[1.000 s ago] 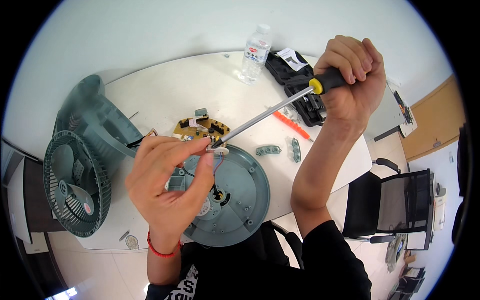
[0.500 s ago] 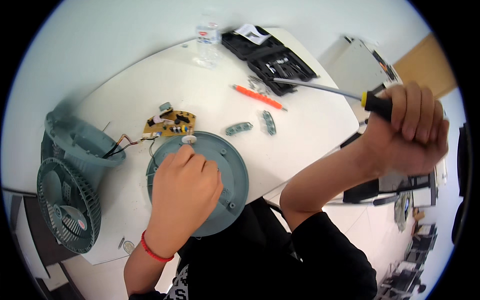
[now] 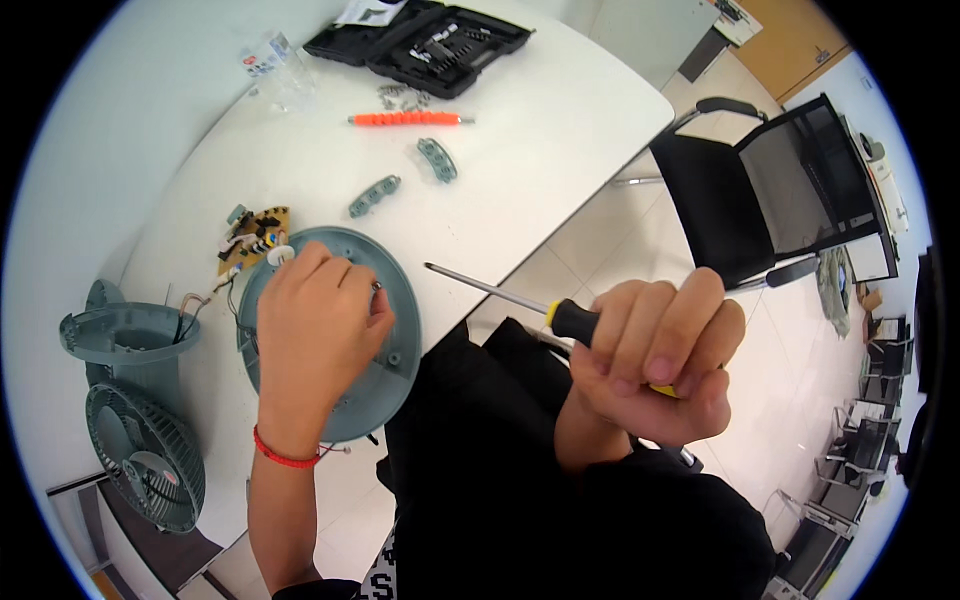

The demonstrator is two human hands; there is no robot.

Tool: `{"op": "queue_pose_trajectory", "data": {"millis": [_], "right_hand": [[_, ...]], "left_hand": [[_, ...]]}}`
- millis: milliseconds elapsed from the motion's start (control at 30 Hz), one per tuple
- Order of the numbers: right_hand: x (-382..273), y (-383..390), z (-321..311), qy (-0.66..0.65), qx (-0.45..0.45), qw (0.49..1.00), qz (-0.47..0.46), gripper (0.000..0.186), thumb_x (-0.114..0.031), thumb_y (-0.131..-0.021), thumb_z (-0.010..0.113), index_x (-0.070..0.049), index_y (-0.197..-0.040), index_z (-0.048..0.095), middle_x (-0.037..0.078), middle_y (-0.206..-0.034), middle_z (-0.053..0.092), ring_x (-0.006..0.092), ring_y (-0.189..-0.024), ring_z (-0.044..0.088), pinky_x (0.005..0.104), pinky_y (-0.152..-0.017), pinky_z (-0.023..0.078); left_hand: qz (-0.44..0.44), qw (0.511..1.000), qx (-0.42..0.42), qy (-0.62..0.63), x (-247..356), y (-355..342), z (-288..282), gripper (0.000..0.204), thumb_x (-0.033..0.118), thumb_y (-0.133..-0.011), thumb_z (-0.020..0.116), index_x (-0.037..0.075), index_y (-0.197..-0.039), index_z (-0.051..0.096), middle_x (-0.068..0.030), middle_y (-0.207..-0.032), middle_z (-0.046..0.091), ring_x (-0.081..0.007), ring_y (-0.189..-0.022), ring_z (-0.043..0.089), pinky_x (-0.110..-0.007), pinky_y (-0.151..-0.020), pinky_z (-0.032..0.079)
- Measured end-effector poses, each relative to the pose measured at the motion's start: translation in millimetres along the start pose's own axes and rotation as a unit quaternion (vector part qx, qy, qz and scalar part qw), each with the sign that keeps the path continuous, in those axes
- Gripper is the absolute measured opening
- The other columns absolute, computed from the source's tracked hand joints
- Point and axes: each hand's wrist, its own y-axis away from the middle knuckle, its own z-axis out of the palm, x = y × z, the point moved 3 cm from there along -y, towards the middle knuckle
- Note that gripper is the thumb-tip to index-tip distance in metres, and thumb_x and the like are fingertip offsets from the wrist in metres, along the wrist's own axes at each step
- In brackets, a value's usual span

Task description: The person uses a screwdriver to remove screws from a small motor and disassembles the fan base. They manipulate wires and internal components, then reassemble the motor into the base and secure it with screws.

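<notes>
Screwdriver (image 3: 566,318), clamped in the right hand (image 3: 660,350), points toward the left hand (image 3: 315,325), whose grip is unclear.

A black chair (image 3: 712,205) stands on the pale tiled floor (image 3: 795,385).

A: Left grip (image 3: 315,325)?
B: One. Back uppermost, fingers curled under, left forearm (image 3: 283,510) reaching forward.
A: Right grip (image 3: 660,345)?
B: One. Fingers wrapped closed, fingertips showing, right forearm (image 3: 590,435) foreshortened, mostly hidden.
</notes>
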Motion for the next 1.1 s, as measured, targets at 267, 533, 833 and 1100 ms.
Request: {"op": "queue_pose_trajectory", "data": {"millis": [267, 533, 833, 1100], "right_hand": [[1.3, 29.5, 15.5, 0.029, -0.050, 0.996, -0.060, 0.033, -0.023, -0.097, 0.064, -0.008, -0.072, 0.049, 0.010, -0.080, 0.062, 0.0178, -0.052, 0.058, 0.0288, -0.045, 0.049], [1.7, 39.3, 29.2, 0.074, -0.080, 0.991, -0.078, 0.024, -0.016, -0.091, 0.068, -0.005, -0.073, 0.056, 0.012, -0.080, 0.065, 0.0178, -0.050, 0.059, 0.0297, -0.045, 0.049], [12.6, 35.3, 9.3, 0.072, -0.045, 0.996, -0.001, 0.029, -0.023, -0.098, 0.062, -0.010, -0.075, 0.050, 0.009, -0.079, 0.059, 0.0145, -0.051, 0.054, 0.0278, -0.047, 0.045], [17.4, 41.2, -3.2, 0.053, -0.014, 0.995, 0.083, 0.018, -0.015, -0.092, 0.062, -0.005, -0.080, 0.053, 0.012, -0.082, 0.061, 0.0151, -0.060, 0.055, 0.0276, -0.055, 0.048]], "left_hand": [[0.081, 0.996, -0.015, -0.028, 11.7, 3.8, -2.7, 0.014, 0.007, -0.062, 0.077, 0.006, -0.066, 0.063, -0.0045, -0.068, 0.057, -0.0213, -0.075, 0.056, -0.034, -0.064, 0.046], [0.165, 0.984, -0.061, -0.038, 5.0, -4.5, 3.0, 0.018, 0.009, -0.064, 0.076, 0.006, -0.064, 0.059, -0.0048, -0.067, 0.054, -0.0220, -0.077, 0.056, -0.036, -0.064, 0.047], [0.189, 0.957, -0.218, -0.041, -5.9, -16.5, 25.3, 0.012, 0.009, -0.065, 0.076, 0.007, -0.071, 0.067, -0.0047, -0.072, 0.060, -0.0249, -0.080, 0.059, -0.038, -0.070, 0.049], [0.173, 0.959, -0.216, 0.067, -3.5, -15.3, 29.4, 0.014, 0.005, -0.063, 0.079, 0.008, -0.075, 0.071, -0.0024, -0.070, 0.061, -0.0238, -0.078, 0.059, -0.038, -0.066, 0.049]]}}
